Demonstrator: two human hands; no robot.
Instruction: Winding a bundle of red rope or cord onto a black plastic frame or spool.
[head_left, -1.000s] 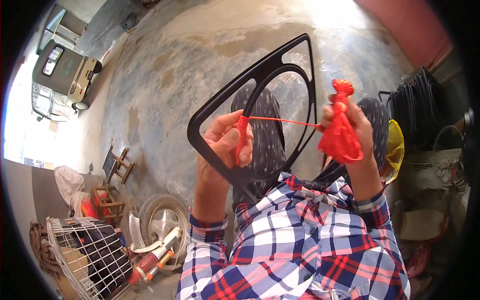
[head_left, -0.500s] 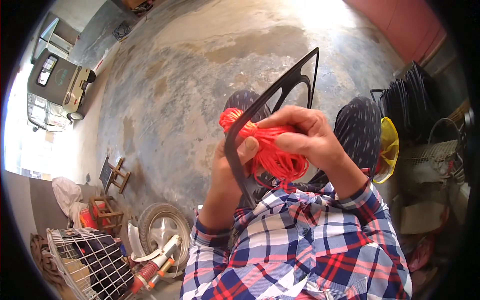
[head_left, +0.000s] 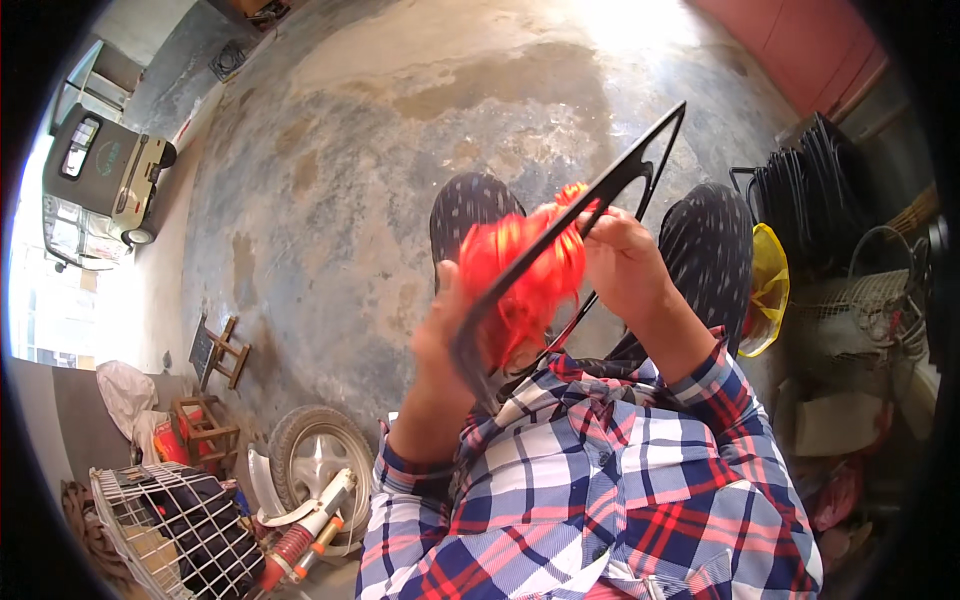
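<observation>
A black plastic frame point(head_left: 640, 165) stands edge-on in front of me, slanting from lower left to upper right. My left hand point(head_left: 445, 335) grips its lower end. My right hand point(head_left: 625, 265) holds a bundle of red cord point(head_left: 515, 270) against the frame's middle, with the cord bunched on both sides of the black bar. My knees in dark dotted trousers show behind the frame, and my plaid shirt fills the lower part of the view.
A stack of black frames point(head_left: 815, 185) leans at the right, beside a yellow bag point(head_left: 768, 290). A wheel point(head_left: 315, 460), a wire cage point(head_left: 175, 530) and small wooden stools point(head_left: 220, 350) sit at the lower left. A small vehicle point(head_left: 100, 185) stands at the far left on the concrete floor.
The frame has turned from facing me to edge-on. My right hand brought the red cord from the right side in to the frame, and the taut strand is now bunched against it.
</observation>
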